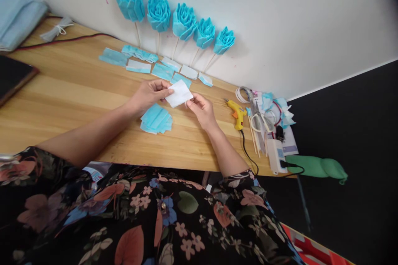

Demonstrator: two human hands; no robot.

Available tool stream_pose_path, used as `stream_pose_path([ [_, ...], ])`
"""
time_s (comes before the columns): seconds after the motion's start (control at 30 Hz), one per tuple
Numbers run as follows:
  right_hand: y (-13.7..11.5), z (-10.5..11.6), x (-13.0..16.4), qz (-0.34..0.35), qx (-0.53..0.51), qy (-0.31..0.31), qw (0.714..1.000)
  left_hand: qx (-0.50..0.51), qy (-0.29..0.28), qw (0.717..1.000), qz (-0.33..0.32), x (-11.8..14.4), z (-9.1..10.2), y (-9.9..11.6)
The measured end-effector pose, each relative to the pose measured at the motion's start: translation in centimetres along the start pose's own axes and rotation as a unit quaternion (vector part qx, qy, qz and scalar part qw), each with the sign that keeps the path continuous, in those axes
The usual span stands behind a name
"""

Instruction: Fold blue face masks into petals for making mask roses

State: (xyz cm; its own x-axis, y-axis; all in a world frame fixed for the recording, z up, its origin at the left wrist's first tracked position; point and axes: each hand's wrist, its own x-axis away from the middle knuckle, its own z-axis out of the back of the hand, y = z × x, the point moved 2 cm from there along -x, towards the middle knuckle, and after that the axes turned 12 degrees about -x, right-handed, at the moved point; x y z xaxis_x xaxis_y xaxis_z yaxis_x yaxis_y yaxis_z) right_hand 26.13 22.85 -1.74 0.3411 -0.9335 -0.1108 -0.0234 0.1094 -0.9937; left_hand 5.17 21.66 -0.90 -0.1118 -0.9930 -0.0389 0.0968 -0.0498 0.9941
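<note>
A small white square of thin fabric [179, 93] is stretched between my two hands, above the table. My left hand [155, 93] pinches its left corner between thumb and fingers. At the opposite corner, my right hand [201, 107] grips the lower right edge. Just below lies a loose stack of light blue fabric squares [156, 119]. Beyond my hands, several blue and white strips [163, 71] lie in rows. Blue fabric roses [184, 22] on thin sticks lean against the wall behind them.
To the right are a yellow glue gun [236, 114] with a black cord, scissors [261, 122], a tape roll [243, 95], thin sticks [253, 136] and a white power strip [276, 155]. At the left are a dark tablet-like device [14, 76] and a pile of face masks [21, 14].
</note>
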Motion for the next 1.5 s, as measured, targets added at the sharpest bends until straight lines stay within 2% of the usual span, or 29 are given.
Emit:
stream_pose_path([
  [0.23, -0.3, -0.2, -0.3, -0.007, -0.058, -0.018, 0.998, 0.01, -0.03, 0.999, 0.011, 0.3, -0.6, -0.1],
  [0.33, 0.0, -0.5, -0.2, -0.029, -0.059, -0.001, 0.998, -0.005, -0.048, 0.999, -0.004, 0.2, -0.9, -0.2],
  [0.4, 0.1, -0.5, -0.1, -0.017, -0.05, 0.034, 0.998, -0.024, -0.023, 0.999, -0.035, 0.1, -0.7, 0.0],
  [0.5, -0.1, -0.1, 0.0, 0.027, -0.019, 0.097, 0.995, -0.094, 0.046, 0.993, -0.062, 0.1, 0.1, 0.5],
  [0.6, -0.7, 0.2, 0.2, 0.094, 0.083, 0.13, 0.984, -0.154, 0.048, 0.985, -0.06, 0.5, 0.4, 1.2],
  [0.67, -1.3, -0.1, 0.5, 0.164, 0.18, 0.109, 0.964, -0.157, 0.011, 0.986, -0.059, 0.7, 0.3, 1.6],
  [0.77, -1.7, -1.0, 0.8, 0.253, 0.282, 0.027, 0.925, -0.153, -0.031, 0.986, -0.055, 0.9, -0.1, 1.5],
  [0.87, -1.9, -1.6, 1.0, 0.286, 0.312, -0.046, 0.905, -0.137, -0.029, 0.989, -0.037, 0.7, -0.1, 1.0],
  [0.97, -2.4, -1.5, 1.2, 0.294, 0.291, -0.052, 0.909, -0.106, -0.017, 0.994, -0.017, 0.6, 0.1, 0.7],
  [1.07, -2.7, -0.7, 1.2, 0.269, 0.216, 0.007, 0.938, -0.086, -0.021, 0.996, -0.018, 0.8, 0.1, 1.1],
  [1.13, -2.4, -0.3, 0.9, 0.214, 0.151, 0.033, 0.964, -0.078, -0.037, 0.996, -0.017, 0.9, 0.0, 1.4],
  [1.23, -1.4, -0.2, 0.5, 0.108, 0.055, 0.017, 0.992, -0.083, -0.07, 0.994, -0.015, 1.1, -0.3, 1.6],
  [1.33, -0.6, -0.5, 0.3, 0.03, -0.013, 0.002, 0.999, -0.105, -0.088, 0.99, -0.025, 1.1, -0.4, 1.4],
  [1.5, -0.3, -0.7, 0.6, 0.004, -0.03, 0.013, 0.999, -0.146, -0.06, 0.987, -0.022, 0.9, -0.4, 1.1],
])
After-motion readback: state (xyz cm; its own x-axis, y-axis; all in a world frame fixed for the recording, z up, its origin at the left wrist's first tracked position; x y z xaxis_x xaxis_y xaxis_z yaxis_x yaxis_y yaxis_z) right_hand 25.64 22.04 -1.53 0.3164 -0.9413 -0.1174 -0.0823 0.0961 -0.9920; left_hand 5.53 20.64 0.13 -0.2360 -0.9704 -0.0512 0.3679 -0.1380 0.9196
